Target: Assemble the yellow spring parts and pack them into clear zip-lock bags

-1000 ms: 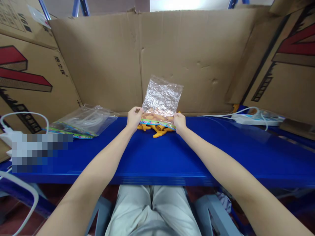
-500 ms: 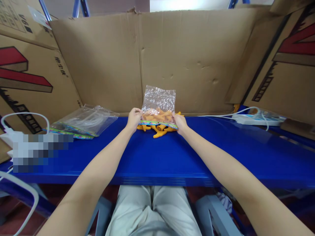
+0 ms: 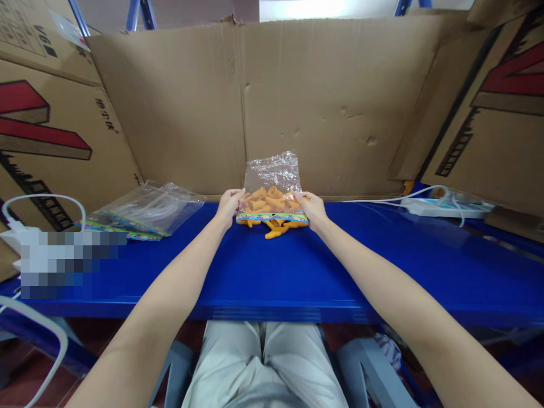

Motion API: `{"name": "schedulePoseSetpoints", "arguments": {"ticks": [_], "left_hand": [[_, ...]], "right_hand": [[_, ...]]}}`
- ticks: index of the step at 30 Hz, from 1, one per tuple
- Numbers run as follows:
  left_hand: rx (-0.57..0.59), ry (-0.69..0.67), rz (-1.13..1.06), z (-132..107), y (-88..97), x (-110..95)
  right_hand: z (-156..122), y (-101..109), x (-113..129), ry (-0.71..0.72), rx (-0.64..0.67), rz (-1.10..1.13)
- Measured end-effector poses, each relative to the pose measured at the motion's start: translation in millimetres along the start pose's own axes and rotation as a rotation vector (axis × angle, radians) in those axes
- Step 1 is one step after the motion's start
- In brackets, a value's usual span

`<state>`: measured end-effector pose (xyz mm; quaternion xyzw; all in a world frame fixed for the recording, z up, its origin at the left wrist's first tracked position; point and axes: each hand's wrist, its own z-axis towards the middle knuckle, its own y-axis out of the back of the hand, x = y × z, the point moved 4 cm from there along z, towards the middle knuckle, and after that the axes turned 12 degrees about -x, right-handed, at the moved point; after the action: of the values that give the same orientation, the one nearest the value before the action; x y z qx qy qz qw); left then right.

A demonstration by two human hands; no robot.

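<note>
A clear zip bag (image 3: 273, 170) with a coloured patterned strip along its mouth stands at the far middle of the blue table (image 3: 272, 272). Several small orange plastic pieces (image 3: 272, 201) show inside it, and a few more orange pieces (image 3: 276, 228) lie on the table just below the strip. My left hand (image 3: 228, 205) pinches the left end of the strip. My right hand (image 3: 312, 208) pinches the right end. Both arms reach straight forward.
A pile of empty clear zip bags (image 3: 144, 211) lies at the left. A white power strip with cable (image 3: 442, 205) sits at the far right. White cables (image 3: 38, 226) run at the left edge. Cardboard walls (image 3: 340, 102) enclose the table on three sides.
The bag's upper part, standing tall a second ago, has sunk and crumpled lower. More orange pieces now show inside the bag. Both hands stayed at the strip's ends.
</note>
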<state>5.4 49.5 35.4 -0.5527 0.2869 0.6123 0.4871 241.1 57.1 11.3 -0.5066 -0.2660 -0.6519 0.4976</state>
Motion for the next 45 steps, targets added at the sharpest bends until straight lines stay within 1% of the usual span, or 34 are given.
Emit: {"name": "schedulePoseSetpoints", "arguments": {"ticks": [2, 4, 6, 9, 12, 15, 17, 19, 23, 25, 27, 28, 29, 30, 31, 32, 33, 35, 36, 37, 38, 40, 43, 45], "left_hand": [[-0.004, 0.009, 0.004, 0, 1.6, 0], [-0.034, -0.029, 0.037, 0, 3.5, -2], [-0.066, -0.083, 0.066, 0, 5.1, -4], [-0.098, -0.131, 0.045, 1, 7.3, -6], [-0.087, -0.141, 0.016, 2, 8.7, -8], [-0.08, -0.124, 0.014, 1, 10.2, -11], [-0.116, -0.13, 0.013, 1, 12.5, -13], [-0.178, -0.156, 0.012, 1, 15.7, -16], [-0.271, -0.199, 0.06, 6, 20.9, -13], [-0.329, -0.27, 0.132, 10, 23.5, -12], [-0.382, -0.427, 0.23, 11, 24.1, -15], [-0.386, -0.53, 0.287, 9, 22.4, -18], [-0.366, -0.64, 0.35, 5, 19.0, -21], [-0.32, -0.75, 0.416, -2, 13.8, -24], [-0.247, -0.857, 0.485, -10, 6.9, -28], [-0.149, -0.962, 0.555, -21, -1.3, -30], [-0.028, -1.063, 0.619, -33, -10.4, -32], [0.265, -1.244, 0.745, -59, -29.1, -33], [0.39, -1.313, 0.807, -70, -37.1, -31], [0.479, -1.363, 0.858, -79, -43.7, -30], [0.523, -1.391, 0.901, -83, -49.0, -29], [0.524, -1.404, 0.972, -82, -56.6, -28], [0.47, -1.392, 1.071, -67, -60.0, -33], [0.46, -1.389, 1.146, -54, -55.3, -42]], "right_hand": [[-5, -3, 8, -0.063, 0.037, 0.117], [-9, -7, 15, -0.085, 0.084, 0.169], [-11, -9, 21, -0.08, 0.103, 0.174], [-12, -9, 26, -0.074, 0.093, 0.139], [-15, -7, 29, -0.086, 0.12, 0.102], [-21, -8, 33, -0.161, 0.201, 0.154], [-25, -9, 36, -0.231, 0.242, 0.204], [-28, -10, 37, -0.285, 0.262, 0.234], [-29, -10, 37, -0.33, 0.275, 0.253], [-27, -10, 35, -0.328, 0.267, 0.257], [-22, -8, 32, -0.315, 0.225, 0.269], [-19, -6, 30, -0.305, 0.178, 0.277], [-15, -4, 29, -0.293, 0.117, 0.284], [-12, 0, 27, -0.283, 0.052, 0.288], [-9, 3, 26, -0.276, -0.005, 0.287], [-7, 5, 25, -0.271, -0.044, 0.282], [-6, 7, 24, -0.269, -0.06, 0.278], [-4, 8, 23, -0.263, -0.051, 0.287], [-4, 8, 23, -0.252, -0.044, 0.299], [-4, 8, 24, -0.236, -0.036, 0.313], [-4, 8, 25, -0.22, -0.025, 0.325], [-5, 6, 27, -0.193, 0.012, 0.336], [-7, 3, 30, -0.178, 0.058, 0.321], [-10, 1, 33, -0.181, 0.082, 0.306]]}}
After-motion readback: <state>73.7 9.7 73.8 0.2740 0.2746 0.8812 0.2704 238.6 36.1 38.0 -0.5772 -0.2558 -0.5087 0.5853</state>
